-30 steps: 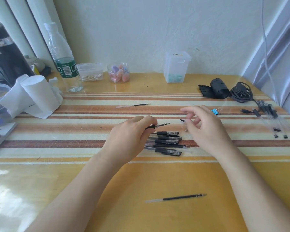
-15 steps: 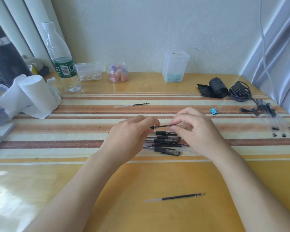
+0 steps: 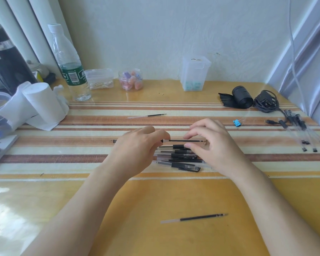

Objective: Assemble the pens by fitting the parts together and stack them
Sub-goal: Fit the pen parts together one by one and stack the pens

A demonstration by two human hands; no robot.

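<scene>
Left grip: the left hand (image 3: 137, 145) is curled round the barrel of the half-built pen (image 3: 185, 140), thumb and forefinger pinching where the black refill leaves it.
Right grip: the right hand (image 3: 214, 145) arches over the refill's tip end, forefinger above the rod and thumb just beneath, with a gap showing. I cannot tell whether it holds anything.
Long axis: the pen runs left to right, level with the counter (image 3: 155, 200), with its barrel end poking out left of the left hand and its tip pointing right.
Where it lies: it is held just above the far edge of the pen stack (image 3: 181, 159), between the two hands.
Key relation: the exposed tip sits right at the right hand, so I judge that hand is the nearer one to fit the next part along the same left-right line.
Spare parts: one loose refill (image 3: 194, 218) lies near me on the counter and another refill (image 3: 147, 116) lies far of the hands. The clear barrels (image 3: 307, 137) are well apart at the right.
Hard to make out: a tiny brownish piece by the tip, at the right palm, is too small to name.
Hidden: the left palm covers most of the barrel, and both hands cover the stack's ends, so I cannot count the pens.
</scene>
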